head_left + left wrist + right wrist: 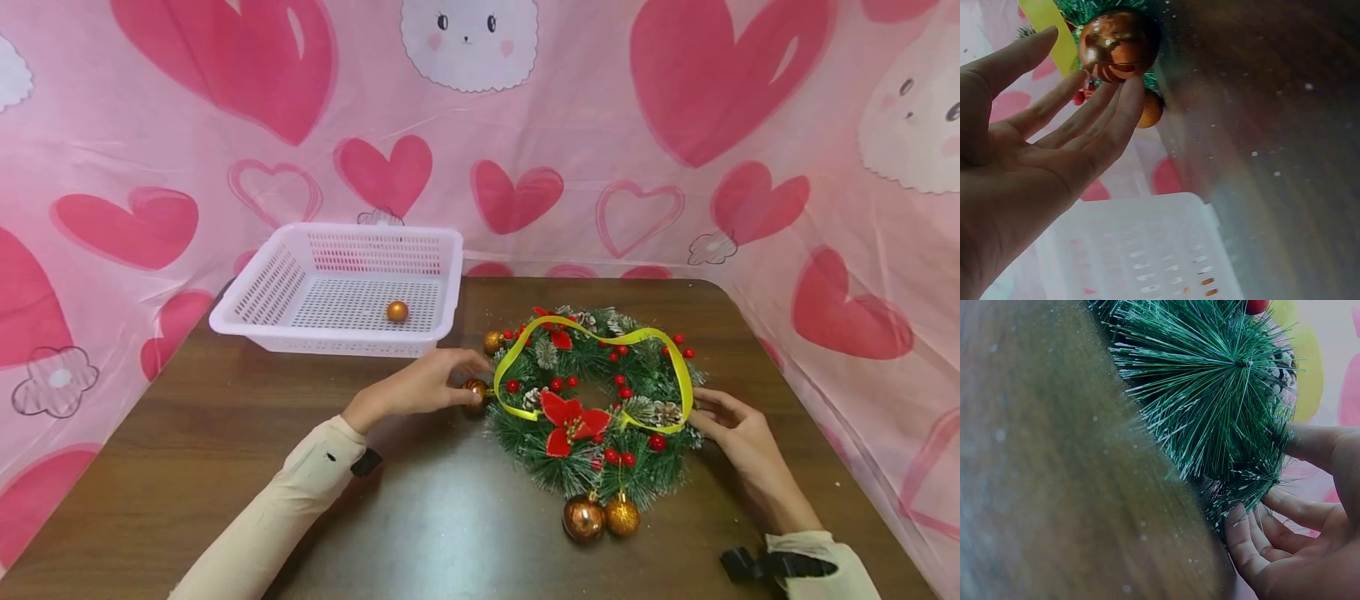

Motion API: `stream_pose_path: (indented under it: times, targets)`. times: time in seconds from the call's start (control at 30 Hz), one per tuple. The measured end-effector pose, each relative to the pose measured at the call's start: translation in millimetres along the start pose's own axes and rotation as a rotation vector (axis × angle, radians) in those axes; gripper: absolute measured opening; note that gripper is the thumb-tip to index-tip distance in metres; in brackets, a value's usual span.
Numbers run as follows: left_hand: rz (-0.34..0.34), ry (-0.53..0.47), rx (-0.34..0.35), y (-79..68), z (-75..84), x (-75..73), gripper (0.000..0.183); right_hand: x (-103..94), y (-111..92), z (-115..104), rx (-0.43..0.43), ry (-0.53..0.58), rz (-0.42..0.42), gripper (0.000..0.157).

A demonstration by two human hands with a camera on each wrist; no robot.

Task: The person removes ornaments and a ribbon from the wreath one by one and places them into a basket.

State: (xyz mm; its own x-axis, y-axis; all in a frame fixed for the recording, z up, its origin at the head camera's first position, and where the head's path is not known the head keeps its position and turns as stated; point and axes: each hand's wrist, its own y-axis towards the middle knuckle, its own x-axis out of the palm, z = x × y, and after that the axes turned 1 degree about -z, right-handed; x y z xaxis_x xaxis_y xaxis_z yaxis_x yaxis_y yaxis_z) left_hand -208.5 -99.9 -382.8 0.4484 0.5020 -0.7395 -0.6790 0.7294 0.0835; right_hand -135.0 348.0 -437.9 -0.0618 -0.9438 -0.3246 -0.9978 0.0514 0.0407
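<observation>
The wreath (558, 475), bristly with white-tipped needles (1197, 400), lies on the wood-grain table (420, 508). Your left hand (420, 387), fingers loosely extended, is at a glossy round bauble (1119, 45); your right hand (741, 437) touches the wreath's edge, grip indeterminable.

The person's bare left hand (423, 387) reaches over the middle of the dark brown wood-grain table (450, 475), back upward, its forearm slanting in from the near left. In the left wrist view the palm shows; the thumb (1016, 62) stands well apart from the lightly bent fingers. The bare right hand (742, 437) is closer to the table's right edge and reaches leftward, thumb set apart, fingers bent, the thumb's tip hidden in the right wrist view. Cream fabric sleeves (277, 508) cover both forearms, and black devices (802, 565) sit at both wrists.
</observation>
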Motion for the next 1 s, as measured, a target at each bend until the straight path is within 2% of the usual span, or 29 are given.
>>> stream_pose_path:
  times: [0.2,0.5,1.0]
  targets:
    - [-0.037,-0.001,-0.041,1.2,-7.7,4.4,0.043,-1.4,0.7,-1.1,0.001,-0.027,-0.002,0.025]
    - [-0.068,0.069,-0.096,1.6,-13.4,7.2,0.045,-0.5,1.1,1.0,0.014,-0.032,-0.008,0.026]
    - [-0.080,0.082,-0.075,0.5,-13.8,5.9,0.043,0.4,0.7,2.8,-0.002,0.032,-0.003,0.027]
